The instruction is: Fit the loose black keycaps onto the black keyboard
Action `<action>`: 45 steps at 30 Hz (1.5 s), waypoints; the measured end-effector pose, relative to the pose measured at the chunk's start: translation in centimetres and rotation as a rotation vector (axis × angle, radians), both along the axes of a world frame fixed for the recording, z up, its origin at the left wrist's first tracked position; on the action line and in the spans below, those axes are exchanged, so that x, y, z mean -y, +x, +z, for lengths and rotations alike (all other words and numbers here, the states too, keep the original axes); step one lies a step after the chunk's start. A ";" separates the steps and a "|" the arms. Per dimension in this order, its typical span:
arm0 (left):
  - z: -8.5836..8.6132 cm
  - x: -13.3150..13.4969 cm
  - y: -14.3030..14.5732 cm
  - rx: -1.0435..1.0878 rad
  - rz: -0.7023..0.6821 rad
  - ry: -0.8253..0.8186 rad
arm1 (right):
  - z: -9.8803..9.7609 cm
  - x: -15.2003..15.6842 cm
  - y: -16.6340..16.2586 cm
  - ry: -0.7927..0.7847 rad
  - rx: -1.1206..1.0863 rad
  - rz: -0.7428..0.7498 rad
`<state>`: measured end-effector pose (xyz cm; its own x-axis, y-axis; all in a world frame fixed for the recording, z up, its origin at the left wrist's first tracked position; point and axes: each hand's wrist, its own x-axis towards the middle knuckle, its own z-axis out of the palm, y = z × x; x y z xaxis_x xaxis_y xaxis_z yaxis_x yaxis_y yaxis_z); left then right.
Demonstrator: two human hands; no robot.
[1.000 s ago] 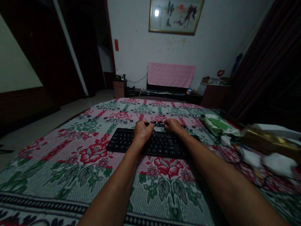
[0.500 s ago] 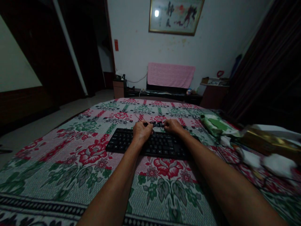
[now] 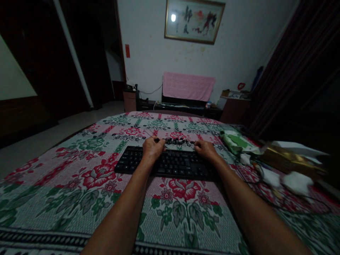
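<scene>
A black keyboard (image 3: 174, 165) lies on a bed with a floral cover (image 3: 87, 177). My left hand (image 3: 152, 148) rests on the keyboard's far edge, its fingers pinched on a thin stick (image 3: 148, 134) that points up and to the left. Just beyond the keyboard lies a row of small dark pieces (image 3: 178, 142), which look like keycaps. My right hand (image 3: 205, 148) sits at the far right part of the keyboard with its fingers curled down; I cannot see what is under them.
A green and white packet (image 3: 236, 140), a gold box (image 3: 288, 159), white wads (image 3: 296, 182) and a dark cable (image 3: 268, 202) lie on the bed to the right. A pink cloth (image 3: 187, 86) covers a low cabinet at the far wall.
My right hand has slid to the right along the keyboard's far edge, away from my left hand. The view has shifted slightly; the left hand keeps its stick.
</scene>
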<state>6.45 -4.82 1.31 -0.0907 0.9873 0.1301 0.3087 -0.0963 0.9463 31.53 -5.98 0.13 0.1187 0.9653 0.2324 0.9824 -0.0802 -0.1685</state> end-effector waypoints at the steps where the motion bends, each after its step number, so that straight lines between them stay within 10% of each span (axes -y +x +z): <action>1: 0.1 0.0 -0.1 0.011 0.002 -0.013 | -0.1 0.4 0.4 -0.001 -0.007 -0.013; 20: 0.8 0.1 -1.6 0.098 0.058 -0.083 | -0.9 2.2 1.9 -0.032 0.011 -0.075; 33: -1.2 0.1 -2.7 -0.589 -0.002 0.366 | -0.8 2.0 1.6 0.033 -0.002 -0.068; 38: -2.1 0.2 -3.2 -0.665 0.015 0.310 | -0.1 -0.6 0.2 0.203 -0.073 0.066; 45: -2.0 0.6 -3.1 -0.681 0.029 0.267 | 1.0 -6.7 -1.8 0.032 -0.031 0.209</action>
